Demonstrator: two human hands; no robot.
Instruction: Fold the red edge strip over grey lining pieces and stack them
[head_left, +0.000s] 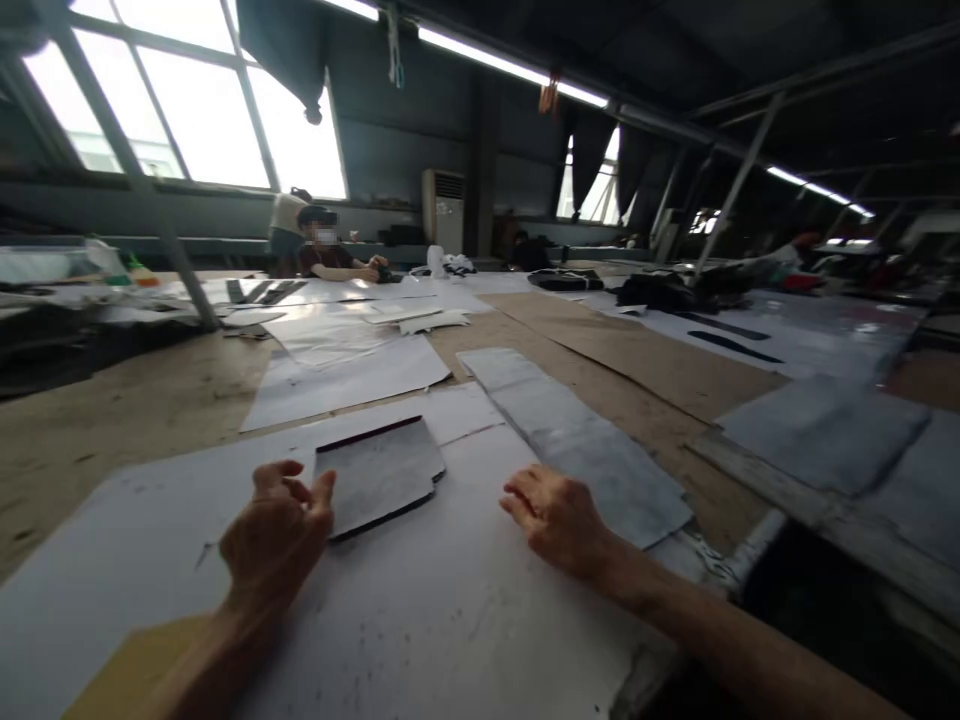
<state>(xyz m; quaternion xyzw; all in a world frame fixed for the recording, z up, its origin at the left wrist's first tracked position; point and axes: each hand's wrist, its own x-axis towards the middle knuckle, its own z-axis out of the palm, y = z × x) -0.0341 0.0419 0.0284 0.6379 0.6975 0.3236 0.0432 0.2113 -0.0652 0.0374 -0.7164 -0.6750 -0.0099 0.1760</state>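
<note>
A grey panel with dark strips along two edges and a notched right side lies flat on a white sheet. At its left edge is my left hand, its fingers bent and apart, nothing visible between them; whether the thumb touches the panel I cannot tell. My right hand is low over the white sheet to the right of the panel, with its fingers curled together. What they hold, if anything, is hidden. Beside that hand lies a long grey piece.
More white sheets lie farther back on the brown table. Grey sheets are at the right, above a dark gap at the table's edge. A slanting metal post stands at left. Across the table a person handles something dark.
</note>
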